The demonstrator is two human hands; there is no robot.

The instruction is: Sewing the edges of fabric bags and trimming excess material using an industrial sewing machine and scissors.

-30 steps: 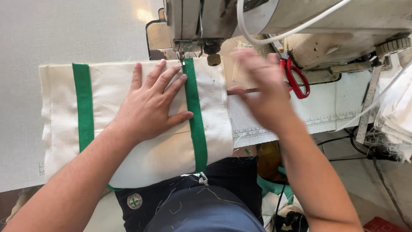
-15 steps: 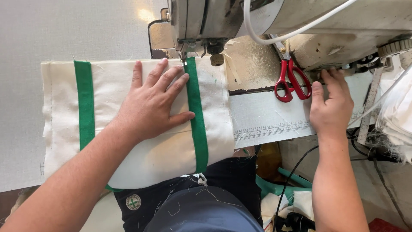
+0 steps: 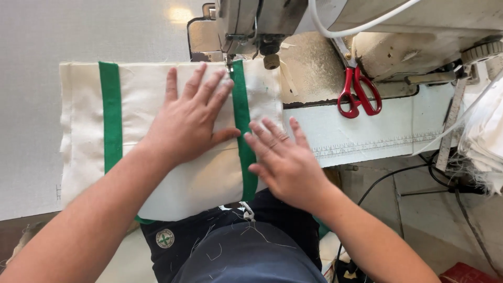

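A cream cloth piece with two green strips lies flat on the sewing table, its far edge under the sewing machine head. My left hand presses flat on the cloth, fingers spread, just left of the right green strip. My right hand lies open on the cloth's right edge, its fingertips touching that green strip. Neither hand holds anything.
Red-handled scissors hang on the machine body to the right. A white measuring strip runs along the machine bed. A stack of white cloth sits at the far right. Cables run below the table edge.
My right hand has come back from the right side near the scissors and now rests on the cloth's right edge. My left hand has stayed pressed on the cloth.
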